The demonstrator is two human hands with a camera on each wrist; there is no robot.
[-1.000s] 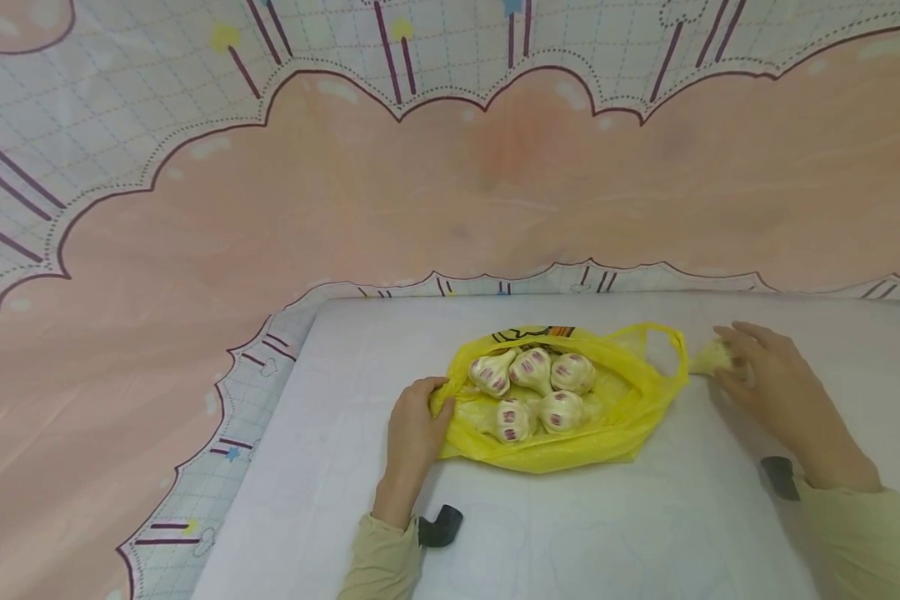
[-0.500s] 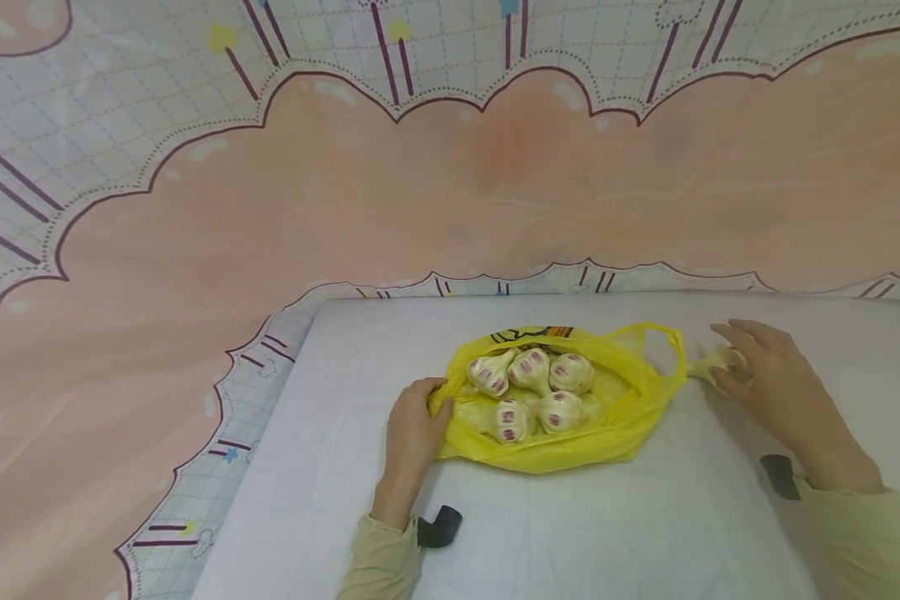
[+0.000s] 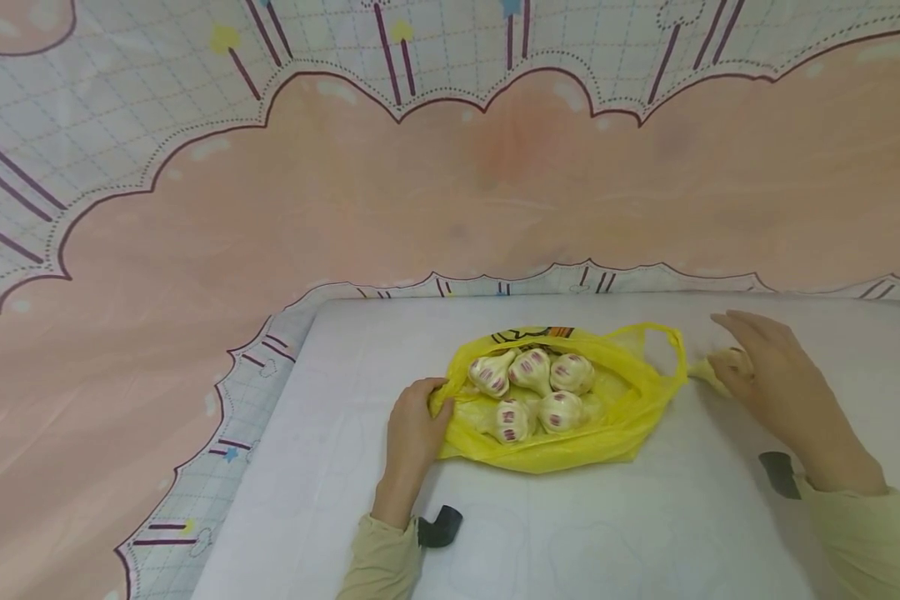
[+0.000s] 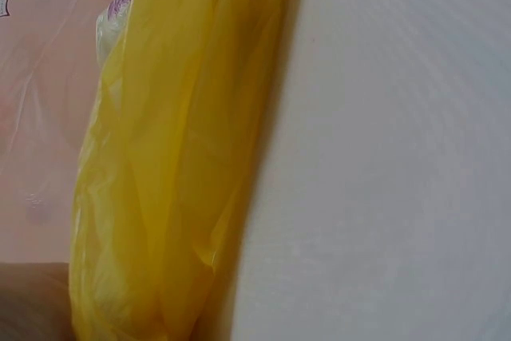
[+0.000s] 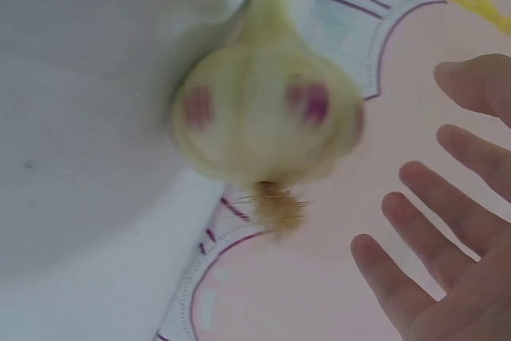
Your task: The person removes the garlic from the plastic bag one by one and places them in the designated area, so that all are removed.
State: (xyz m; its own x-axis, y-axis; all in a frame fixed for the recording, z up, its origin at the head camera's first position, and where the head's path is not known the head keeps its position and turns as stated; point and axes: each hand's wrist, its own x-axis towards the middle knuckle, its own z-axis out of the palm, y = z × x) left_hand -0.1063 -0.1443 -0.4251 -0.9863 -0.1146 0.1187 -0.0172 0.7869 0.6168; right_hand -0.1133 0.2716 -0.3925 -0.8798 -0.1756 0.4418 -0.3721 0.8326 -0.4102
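Note:
A yellow plastic bag [image 3: 547, 460] lies with its mouth spread wide, several garlic bulbs [image 3: 560, 412] inside it. My left hand [image 3: 414, 442] grips the bag's left rim, thumb on the near side; the left wrist view shows the bag's yellow side [image 4: 160, 149] up close. To the right of the bag's handle loop, a single garlic bulb [image 5: 267, 113] with a root tuft rests on the table, stem toward the bag. Beside it my right hand [image 3: 783, 387] is held with fingers extended; in the right wrist view the fingers [image 5: 447, 229] are spread, apart from the bulb.
The white table [image 3: 570, 533] ends at the back against a pink and white patterned cloth [image 3: 450, 200], which also runs down the left side. A dark strap piece [image 3: 441, 527] sticks out at the left wrist and another dark piece [image 3: 780, 475] at the right.
My right hand has let go of the single garlic bulb, its fingers straightening and lifting slightly away. That bulb has turned a little. My left hand and the bag have stayed in place.

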